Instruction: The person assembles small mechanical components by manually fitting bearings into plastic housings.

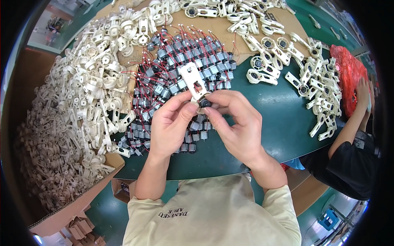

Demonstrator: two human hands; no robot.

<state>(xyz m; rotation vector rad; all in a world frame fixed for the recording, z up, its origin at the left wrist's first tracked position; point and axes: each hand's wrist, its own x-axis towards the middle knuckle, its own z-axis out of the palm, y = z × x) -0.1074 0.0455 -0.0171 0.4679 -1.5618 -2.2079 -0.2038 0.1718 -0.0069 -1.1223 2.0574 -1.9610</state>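
Above the green table I hold a white plastic housing (pixel 189 76) between both hands, its slotted flat arm pointing up and away from me. My left hand (pixel 173 119) pinches the ring end from the left with thumb and fingers. From the right, my right hand (pixel 237 117) has its thumb and fingers around a small black round part (pixel 204 102), apparently a motor, at that ring end. Fingers partly hide how far the black part sits in the ring. Beneath and beyond my hands lie many small grey motors (pixel 211 70) with red wires, laid in rows.
Loose white housings (pixel 96 78) heap up at left, running into a cardboard box (pixel 78 201). Housings with black centres (pixel 269 44) lie on cardboard and at right on the table (pixel 275 110). Far right are a red plastic bag (pixel 347 78) and another person's arm (pixel 349 121).
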